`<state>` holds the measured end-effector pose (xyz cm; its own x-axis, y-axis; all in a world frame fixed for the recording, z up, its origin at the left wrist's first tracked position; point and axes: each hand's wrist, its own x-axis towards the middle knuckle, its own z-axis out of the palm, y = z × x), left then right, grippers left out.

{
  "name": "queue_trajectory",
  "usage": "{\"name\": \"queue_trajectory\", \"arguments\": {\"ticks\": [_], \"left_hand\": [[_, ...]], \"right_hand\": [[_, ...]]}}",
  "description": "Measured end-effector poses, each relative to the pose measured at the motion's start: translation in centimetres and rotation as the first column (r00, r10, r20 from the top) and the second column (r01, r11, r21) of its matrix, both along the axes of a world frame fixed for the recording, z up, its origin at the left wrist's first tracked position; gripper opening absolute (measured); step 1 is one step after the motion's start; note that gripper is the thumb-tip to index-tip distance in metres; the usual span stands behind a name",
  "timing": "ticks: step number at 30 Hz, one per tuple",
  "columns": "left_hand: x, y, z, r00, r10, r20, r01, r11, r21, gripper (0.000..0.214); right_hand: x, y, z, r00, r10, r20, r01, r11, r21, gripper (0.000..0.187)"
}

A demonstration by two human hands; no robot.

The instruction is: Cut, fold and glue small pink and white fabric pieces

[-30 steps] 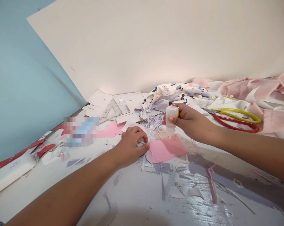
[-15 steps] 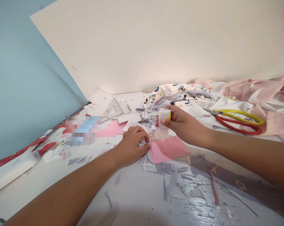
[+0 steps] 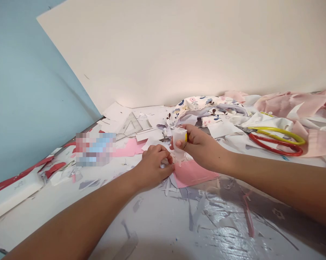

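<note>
A pink paper piece (image 3: 197, 174) lies on the table, with a whitish line along its far edge. My left hand (image 3: 157, 167) pinches its left corner between thumb and fingertips. Above the same piece, my right hand (image 3: 197, 144) grips a white glue bottle (image 3: 180, 139) tipped upside down, its nozzle low over the far left part of the paper. A bit of yellow label shows beside the fingers on the bottle. Whether the nozzle touches the paper I cannot tell.
Scissors (image 3: 276, 141) with red and yellow handles lie on fabric to the right. Behind are floral cloth (image 3: 214, 108) and a clear set square (image 3: 131, 126). Paper scraps (image 3: 206, 216) litter the table. A large cream board (image 3: 184, 54) stands at the back.
My right hand has moved left with the glue bottle, along the far edge of the pink paper toward my left hand. My left hand has stayed at the corner.
</note>
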<state>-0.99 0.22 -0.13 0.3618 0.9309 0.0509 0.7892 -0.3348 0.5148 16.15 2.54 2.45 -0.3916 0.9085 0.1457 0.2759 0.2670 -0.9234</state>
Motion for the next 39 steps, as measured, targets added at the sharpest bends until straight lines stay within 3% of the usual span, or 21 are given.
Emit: {"name": "queue_trajectory", "arguments": {"ticks": [10, 19, 28, 39], "left_hand": [[0.1, 0.1, 0.1, 0.999, 0.008, -0.053, -0.008, 1.0, 0.01, 0.014], [0.2, 0.0, 0.2, 0.998, 0.017, -0.056, -0.017, 1.0, 0.003, 0.016], [0.0, 0.1, -0.1, 0.999, 0.001, -0.04, 0.0, 1.0, 0.021, 0.01], [0.1, 0.0, -0.1, 1.0, -0.006, -0.002, 0.006, 1.0, 0.021, 0.004]], "right_hand": [[-0.4, 0.0, -1.1, 1.0, -0.004, -0.02, 0.005, 1.0, 0.013, 0.012], [-0.7, -0.4, -0.9, 1.0, 0.002, -0.023, -0.003, 0.998, -0.055, 0.017], [-0.4, -1.1, -1.3, 0.997, 0.005, -0.083, -0.007, 1.0, -0.024, 0.011], [-0.4, -2.7, -0.8, 0.975, 0.106, -0.193, -0.142, 0.972, -0.186, 0.007]]}}
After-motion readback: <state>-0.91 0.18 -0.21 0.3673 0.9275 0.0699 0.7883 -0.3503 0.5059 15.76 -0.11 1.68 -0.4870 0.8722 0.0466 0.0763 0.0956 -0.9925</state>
